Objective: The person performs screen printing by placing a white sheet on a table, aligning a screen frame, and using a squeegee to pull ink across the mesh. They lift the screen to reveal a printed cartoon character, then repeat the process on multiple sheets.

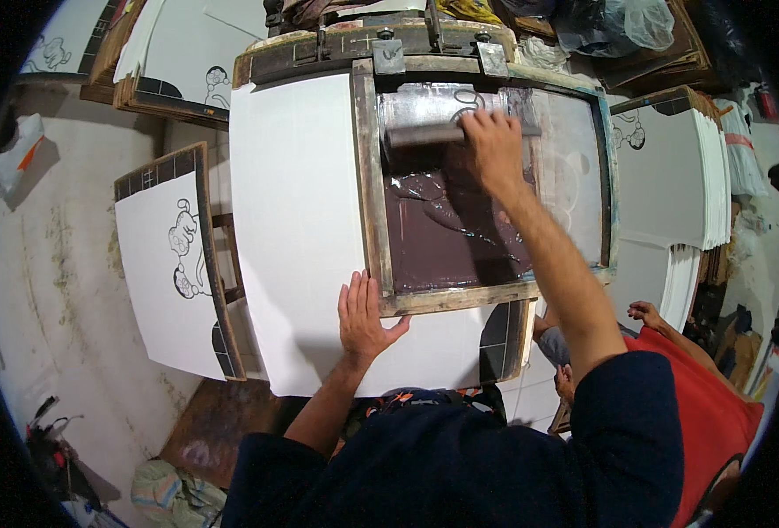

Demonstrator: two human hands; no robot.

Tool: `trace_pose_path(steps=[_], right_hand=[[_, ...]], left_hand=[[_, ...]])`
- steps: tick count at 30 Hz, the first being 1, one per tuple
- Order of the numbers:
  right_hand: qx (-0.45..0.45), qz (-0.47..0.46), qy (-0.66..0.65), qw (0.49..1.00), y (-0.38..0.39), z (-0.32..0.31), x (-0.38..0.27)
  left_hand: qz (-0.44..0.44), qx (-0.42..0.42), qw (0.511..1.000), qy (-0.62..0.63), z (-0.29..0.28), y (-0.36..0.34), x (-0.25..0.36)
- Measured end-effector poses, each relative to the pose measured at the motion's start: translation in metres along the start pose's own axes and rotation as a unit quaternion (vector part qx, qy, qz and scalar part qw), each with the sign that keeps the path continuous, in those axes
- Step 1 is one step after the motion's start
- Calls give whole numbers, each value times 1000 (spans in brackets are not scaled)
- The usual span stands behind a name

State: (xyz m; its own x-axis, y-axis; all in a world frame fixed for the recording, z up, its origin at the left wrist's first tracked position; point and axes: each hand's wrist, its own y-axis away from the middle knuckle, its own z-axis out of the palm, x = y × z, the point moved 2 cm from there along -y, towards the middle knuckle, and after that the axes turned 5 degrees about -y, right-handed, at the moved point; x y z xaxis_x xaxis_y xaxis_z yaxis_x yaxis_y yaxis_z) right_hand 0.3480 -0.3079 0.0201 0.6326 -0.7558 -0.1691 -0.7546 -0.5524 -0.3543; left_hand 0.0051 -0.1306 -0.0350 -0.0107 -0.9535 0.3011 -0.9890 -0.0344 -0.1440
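A wooden-framed printing screen (486, 301) lies over white sheeting (292, 194) on a board. Inside the frame, thick dark purple-brown ink (446, 251) coats much of the mesh, in glossy ridges. Across the far part of the mesh lies a squeegee (420, 135), held from above by my right hand (497, 151), whose fingers wrap over its bar. Beyond the squeegee a black line drawing (467, 104) partly shows through the mesh. My left hand (367, 319) rests flat at the frame's near left corner, fingers stretched out and thumb spread.
Metal clamps (389, 57) hold the screen's far edge. Printed boards stand left, one with a cartoon drawing (182, 246). A stack of white sheets (715, 176) stands right. A person in a red top (715, 396) is close at my right. Plastic bags (627, 26) lie at the back.
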Motion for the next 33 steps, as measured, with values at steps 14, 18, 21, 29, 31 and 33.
trace_pose_path(steps=[14,18,21,29,31,33], right_hand=[[-3,0,13,1000,-44,7,20],[-60,46,-16,997,44,-20,-22],[-76,49,-47,995,101,-47,-52],[-111,94,-60,988,195,-78,-104],[-122,98,-56,986,203,-77,-105],[-120,87,-61,987,206,-77,-104]], left_hand=[[7,20,1000,0,-4,-2,1],[9,30,999,-10,-2,-2,1],[5,9,1000,16,1,-1,0],[-3,15,1000,24,3,0,-1],[-2,16,1000,27,3,0,-1],[2,19,999,32,2,0,-1]])
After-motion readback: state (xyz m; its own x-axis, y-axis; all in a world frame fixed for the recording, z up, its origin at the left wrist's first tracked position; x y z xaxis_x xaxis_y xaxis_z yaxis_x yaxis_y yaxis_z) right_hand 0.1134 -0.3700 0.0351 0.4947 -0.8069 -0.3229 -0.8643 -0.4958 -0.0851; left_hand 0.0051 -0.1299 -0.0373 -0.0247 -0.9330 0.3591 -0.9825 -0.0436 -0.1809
